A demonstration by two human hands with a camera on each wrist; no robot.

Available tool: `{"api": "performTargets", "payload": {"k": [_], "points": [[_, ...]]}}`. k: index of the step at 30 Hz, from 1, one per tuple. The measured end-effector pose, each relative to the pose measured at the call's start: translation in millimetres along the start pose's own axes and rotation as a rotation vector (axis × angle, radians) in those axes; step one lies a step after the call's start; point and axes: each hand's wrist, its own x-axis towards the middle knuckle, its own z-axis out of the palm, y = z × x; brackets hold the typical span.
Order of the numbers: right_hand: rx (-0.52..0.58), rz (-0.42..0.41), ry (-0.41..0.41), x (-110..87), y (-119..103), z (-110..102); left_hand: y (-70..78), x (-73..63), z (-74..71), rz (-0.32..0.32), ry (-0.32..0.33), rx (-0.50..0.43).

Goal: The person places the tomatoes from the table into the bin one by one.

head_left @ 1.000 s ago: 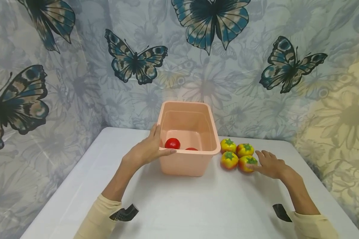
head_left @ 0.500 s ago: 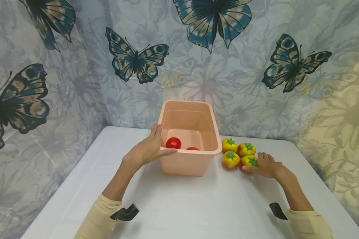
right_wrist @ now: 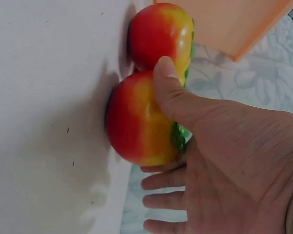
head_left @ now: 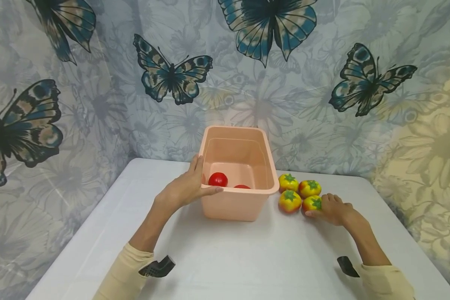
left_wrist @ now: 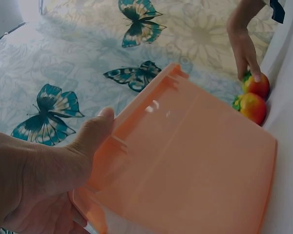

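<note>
My left hand (head_left: 181, 187) grips the near left corner of a peach-coloured plastic bin (head_left: 230, 206), thumb over the front rim and fingers along its left side. Inside the bin lie a round red fruit (head_left: 218, 179) and a second red one (head_left: 242, 187), mostly hidden by the front wall. Right of the bin sits a cluster of several red-and-yellow persimmon-like fruits with green leafy tops. My right hand (head_left: 335, 209) holds the nearest right fruit (right_wrist: 141, 119), thumb on its near side and fingers behind it. Another fruit (right_wrist: 158, 36) touches it in the right wrist view.
A white table (head_left: 247, 258) carries everything. Behind it hangs a cloth backdrop (head_left: 296, 137) printed with butterflies and flowers, close to the bin and the table's back edge. Dark wrist-worn devices show on the left wrist (head_left: 157, 267) and right wrist (head_left: 347, 266).
My right hand has moved a little left and closed in round the nearest right fruit. The left hand stays on the bin. The view has shifted slightly.
</note>
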Motion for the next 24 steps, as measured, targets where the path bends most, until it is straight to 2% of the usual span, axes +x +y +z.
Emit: {"api": "performTargets", "payload": {"k": [8,17,24], "points": [[-0.030,-0.024,0.108,-16.3,-3,-6,-0.1,0.5,1.2,0.010,0.005,0.009],[-0.027,-0.054,0.313,-23.2,-12,-16,0.8,-0.5,-0.1,-0.007,-0.002,-0.006],[-0.019,-0.059,0.418,-24.6,-18,-21,0.9,-1.0,-0.6,-0.001,0.003,-0.010]]}}
